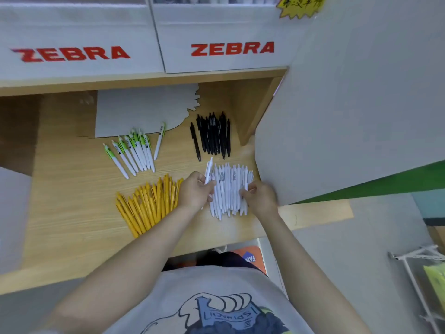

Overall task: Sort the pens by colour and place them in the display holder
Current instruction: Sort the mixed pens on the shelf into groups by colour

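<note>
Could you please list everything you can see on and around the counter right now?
White pens: a pile, white, counter front right, under both hands.
Yellow pens: a pile, yellow, front left of the white ones.
Green pens: about nine, white with green tops, rear left.
Black pens: a bundle, black, rear right.
Card: one, grey, behind the green pens.
Boxes: two, white with red ZEBRA lettering, on the shelf above.
Counter: one, light wood.
Left hand: holds one white pen.
Right hand: fingers on the white pile.

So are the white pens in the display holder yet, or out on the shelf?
Out: the white plastic pens lie flat in a pile on the wooden shelf, both hands at them.
</note>
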The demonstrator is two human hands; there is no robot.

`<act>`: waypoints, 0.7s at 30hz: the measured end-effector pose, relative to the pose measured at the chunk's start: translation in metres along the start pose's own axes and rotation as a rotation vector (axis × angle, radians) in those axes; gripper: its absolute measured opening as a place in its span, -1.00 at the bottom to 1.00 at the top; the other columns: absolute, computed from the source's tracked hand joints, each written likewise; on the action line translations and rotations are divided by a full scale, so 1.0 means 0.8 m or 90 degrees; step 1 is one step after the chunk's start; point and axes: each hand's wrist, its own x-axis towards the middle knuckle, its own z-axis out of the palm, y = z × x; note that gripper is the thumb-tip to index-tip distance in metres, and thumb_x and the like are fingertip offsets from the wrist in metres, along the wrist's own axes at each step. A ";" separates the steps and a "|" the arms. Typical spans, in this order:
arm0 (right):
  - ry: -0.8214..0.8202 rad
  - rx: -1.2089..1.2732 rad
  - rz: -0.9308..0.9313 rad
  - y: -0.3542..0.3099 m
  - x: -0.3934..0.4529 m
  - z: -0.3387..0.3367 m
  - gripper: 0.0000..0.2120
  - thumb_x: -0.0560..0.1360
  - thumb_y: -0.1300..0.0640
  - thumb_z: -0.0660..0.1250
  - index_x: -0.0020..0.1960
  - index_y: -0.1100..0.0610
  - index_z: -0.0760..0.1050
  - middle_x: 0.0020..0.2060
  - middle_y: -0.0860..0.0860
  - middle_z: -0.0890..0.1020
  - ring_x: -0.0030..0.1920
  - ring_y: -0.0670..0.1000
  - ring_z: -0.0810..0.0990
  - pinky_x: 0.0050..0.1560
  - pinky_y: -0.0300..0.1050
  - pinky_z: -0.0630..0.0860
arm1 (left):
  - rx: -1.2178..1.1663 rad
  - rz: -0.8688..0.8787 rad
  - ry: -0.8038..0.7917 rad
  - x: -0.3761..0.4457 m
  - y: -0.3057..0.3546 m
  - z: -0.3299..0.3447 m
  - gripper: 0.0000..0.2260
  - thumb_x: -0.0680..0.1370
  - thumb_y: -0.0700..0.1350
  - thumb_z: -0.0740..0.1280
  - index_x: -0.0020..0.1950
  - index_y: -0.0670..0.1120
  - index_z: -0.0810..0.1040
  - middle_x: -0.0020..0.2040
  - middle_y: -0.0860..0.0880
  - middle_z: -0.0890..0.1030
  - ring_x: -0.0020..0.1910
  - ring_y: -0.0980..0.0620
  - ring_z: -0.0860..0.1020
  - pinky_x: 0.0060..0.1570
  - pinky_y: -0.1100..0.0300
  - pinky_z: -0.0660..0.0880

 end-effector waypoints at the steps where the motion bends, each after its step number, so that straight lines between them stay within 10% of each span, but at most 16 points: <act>1: -0.007 -0.004 0.005 0.001 0.002 0.001 -0.80 0.50 0.09 0.42 0.01 0.21 0.55 -0.16 0.06 0.61 -0.12 0.09 0.61 -0.05 -0.04 0.56 | 0.035 0.010 0.005 0.003 -0.001 0.008 -0.80 0.55 -0.10 0.43 -0.07 -0.20 0.48 -0.22 -0.14 0.68 -0.35 -0.12 0.65 -0.32 0.00 0.58; 21: -0.060 -0.039 -0.103 0.010 -0.009 0.020 -0.26 0.56 -0.10 0.31 0.55 0.23 0.10 0.40 0.21 0.29 0.38 0.17 0.33 0.38 0.00 0.34 | 0.210 0.114 -0.108 0.002 -0.043 0.016 -0.57 0.59 0.03 0.29 0.45 0.06 0.35 0.14 -0.04 0.51 0.13 0.01 0.49 0.12 0.08 0.49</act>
